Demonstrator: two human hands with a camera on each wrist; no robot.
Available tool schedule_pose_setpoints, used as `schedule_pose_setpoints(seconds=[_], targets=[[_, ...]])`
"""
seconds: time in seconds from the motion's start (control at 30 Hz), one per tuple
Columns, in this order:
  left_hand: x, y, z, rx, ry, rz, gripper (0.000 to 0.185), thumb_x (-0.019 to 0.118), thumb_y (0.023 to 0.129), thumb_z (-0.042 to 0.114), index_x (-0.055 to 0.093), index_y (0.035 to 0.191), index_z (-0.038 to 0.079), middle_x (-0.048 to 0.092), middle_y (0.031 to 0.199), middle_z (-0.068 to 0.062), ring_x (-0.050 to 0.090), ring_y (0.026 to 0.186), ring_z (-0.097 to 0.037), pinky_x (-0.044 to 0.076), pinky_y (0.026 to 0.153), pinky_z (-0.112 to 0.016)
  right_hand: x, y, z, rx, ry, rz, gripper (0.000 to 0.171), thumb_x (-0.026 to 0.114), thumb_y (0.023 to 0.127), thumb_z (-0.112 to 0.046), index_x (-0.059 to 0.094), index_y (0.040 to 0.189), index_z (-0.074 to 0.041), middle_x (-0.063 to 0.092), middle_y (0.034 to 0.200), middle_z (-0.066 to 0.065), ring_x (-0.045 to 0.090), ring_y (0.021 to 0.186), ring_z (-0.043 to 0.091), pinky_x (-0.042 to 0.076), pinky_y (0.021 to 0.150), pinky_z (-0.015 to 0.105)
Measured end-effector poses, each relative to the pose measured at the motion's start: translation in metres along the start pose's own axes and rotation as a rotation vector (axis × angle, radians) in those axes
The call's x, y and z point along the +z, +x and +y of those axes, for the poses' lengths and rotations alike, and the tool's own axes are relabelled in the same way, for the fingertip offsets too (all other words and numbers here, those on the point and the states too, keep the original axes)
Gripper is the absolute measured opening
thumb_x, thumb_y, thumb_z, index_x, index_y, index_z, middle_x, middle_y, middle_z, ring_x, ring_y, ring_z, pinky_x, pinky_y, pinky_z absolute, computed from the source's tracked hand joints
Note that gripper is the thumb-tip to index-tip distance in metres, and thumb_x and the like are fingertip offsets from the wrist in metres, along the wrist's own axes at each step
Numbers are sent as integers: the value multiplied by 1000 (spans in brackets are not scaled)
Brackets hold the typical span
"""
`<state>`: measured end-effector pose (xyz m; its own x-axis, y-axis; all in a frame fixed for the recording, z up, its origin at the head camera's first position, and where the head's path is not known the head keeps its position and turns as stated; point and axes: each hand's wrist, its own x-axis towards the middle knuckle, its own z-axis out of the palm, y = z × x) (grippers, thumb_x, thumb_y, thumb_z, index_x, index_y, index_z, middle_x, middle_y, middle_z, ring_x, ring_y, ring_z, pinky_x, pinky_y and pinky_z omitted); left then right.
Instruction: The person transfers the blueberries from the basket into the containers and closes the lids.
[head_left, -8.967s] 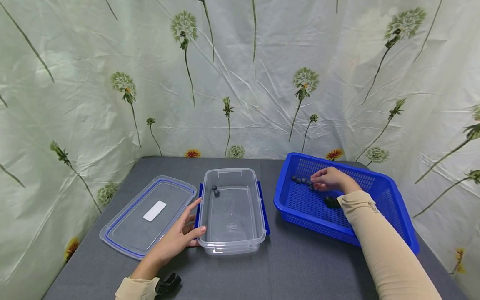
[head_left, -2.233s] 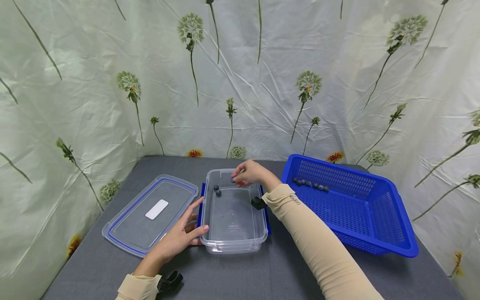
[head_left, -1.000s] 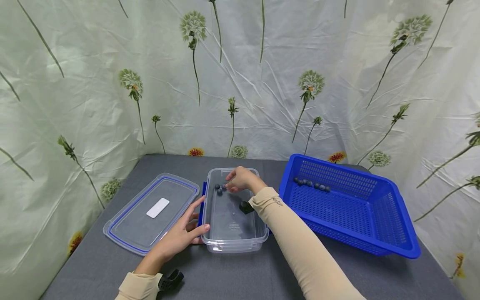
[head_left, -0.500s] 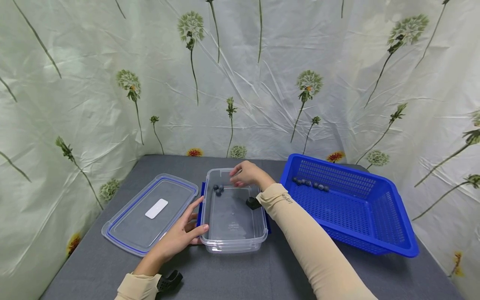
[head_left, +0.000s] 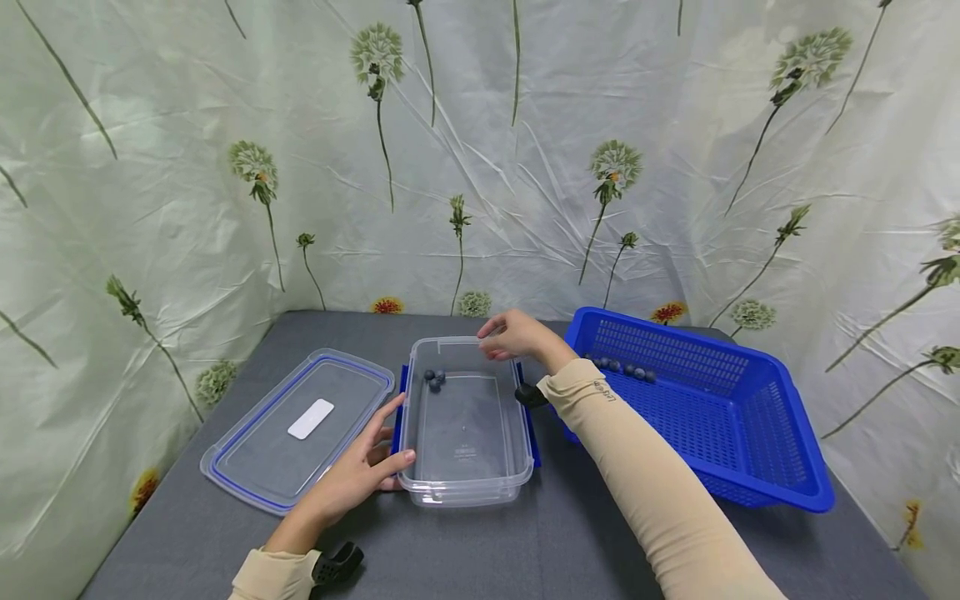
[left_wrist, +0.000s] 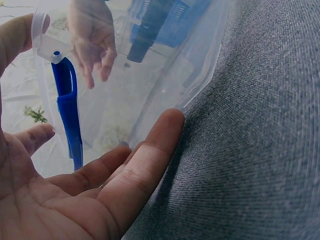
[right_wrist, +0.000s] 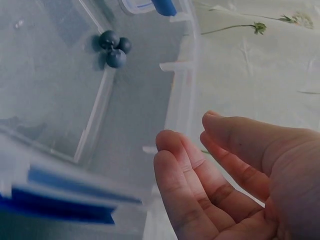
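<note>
A clear plastic container (head_left: pixel 465 498) stands in the middle of the grey table with three blueberries (head_left: pixel 433 379) in its far left corner. My left hand (head_left: pixel 396 433) rests with straight fingers against its near left corner and blue latch (left_wrist: pixel 67 107). My right hand (head_left: pixel 501 333) hovers over the container's far right rim, fingers relaxed and holding nothing. In the right wrist view the right hand (right_wrist: pixel 190 129) is open, with the blueberries (right_wrist: pixel 114 47) below it in the container (right_wrist: pixel 182 75). Several more blueberries (head_left: pixel 622 367) lie in the blue basket (head_left: pixel 720 483) to the right.
The container's clear lid (head_left: pixel 296 425) with a blue seal lies flat to the left. A flowered cloth backdrop (head_left: pixel 480 167) closes in the table on the far, left and right sides. Bare grey table (head_left: pixel 525 550) stretches in front of the container.
My right hand let go of a blueberry beside the two in the container, then rose and drew back towards the far right rim. The left hand stayed put.
</note>
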<state>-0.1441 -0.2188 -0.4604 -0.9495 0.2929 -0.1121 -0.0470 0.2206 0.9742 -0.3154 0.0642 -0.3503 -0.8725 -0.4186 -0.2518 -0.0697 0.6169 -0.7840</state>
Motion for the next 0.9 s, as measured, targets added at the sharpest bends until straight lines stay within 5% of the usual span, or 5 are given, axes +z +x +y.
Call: schedule_pose_setpoints(seconds=[0.27,0.53,0.73,0.9], targets=[[0,0,0,-2,-15,-2,84,69,105,23,19,170,42,30,166,-38,49,144,-57,65,89,-50,-22,-10,8,-27,7,38,34,68,104,-9,68,135,5,78,119,25,77,102,25,64,92,34],[0,0,-1,-9,0,6,84,70,105,24,19,169,42,32,165,-37,51,143,-56,65,89,-50,-44,-21,21,-9,44,77,35,66,106,-9,65,137,7,75,124,29,75,115,39,63,97,38],[0,1,-2,-6,-2,4,84,70,105,24,19,169,42,31,166,-37,50,143,-57,65,89,-50,-58,-26,34,-4,53,99,35,66,106,-7,64,137,9,76,122,30,78,97,23,63,84,26],[0,0,-2,-4,2,6,84,70,105,24,19,170,42,31,166,-37,49,143,-57,65,89,-51,-68,-32,45,5,87,100,36,65,106,-5,62,137,12,78,115,26,75,88,12,63,86,28]])
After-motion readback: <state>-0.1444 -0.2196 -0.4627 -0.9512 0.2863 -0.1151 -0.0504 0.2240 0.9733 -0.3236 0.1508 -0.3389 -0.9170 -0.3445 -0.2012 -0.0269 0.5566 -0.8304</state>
